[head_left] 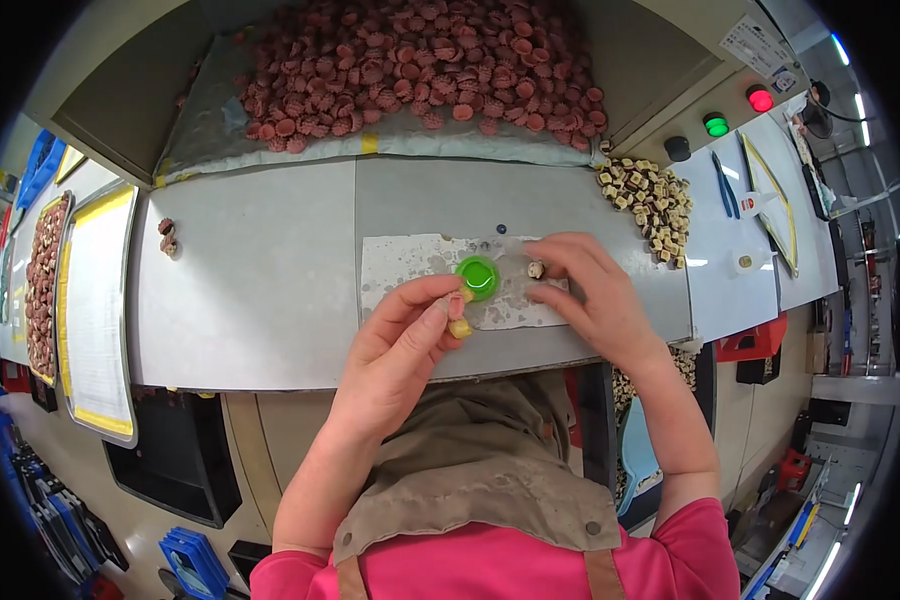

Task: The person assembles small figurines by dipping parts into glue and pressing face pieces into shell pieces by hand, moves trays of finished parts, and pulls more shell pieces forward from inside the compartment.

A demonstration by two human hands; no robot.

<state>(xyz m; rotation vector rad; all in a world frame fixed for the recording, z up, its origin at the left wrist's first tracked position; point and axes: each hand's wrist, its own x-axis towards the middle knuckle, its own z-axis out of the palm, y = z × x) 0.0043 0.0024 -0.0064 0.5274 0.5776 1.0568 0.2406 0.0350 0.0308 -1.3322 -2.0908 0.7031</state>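
My left hand (400, 330) is closed in a pinch just left of a round green dish (480, 278). Yellow coverings, apparently finger cots, show at its fingertips, and a small pinkish spot lies between them; what the fingers hold cannot be made out. To the right of the dish, my right hand (600, 300) has its thumb and fingers apart. In the gap between them is a small dark-and-cream piece (536, 269), with no clear contact. Dish and piece are over a white, grey-stained mat (400, 255). A tiny dark round object (502, 229) lies near the mat's back edge.
Reddish ribbed cups (420, 70) are heaped at the back. Cream-and-brown cubes (650, 205) are piled right, near blue-handled pliers (727, 187). Two joined-looking brownish pieces (168, 237) lie left, before a white-lined tray (98, 310) and a filled tray (45, 290).
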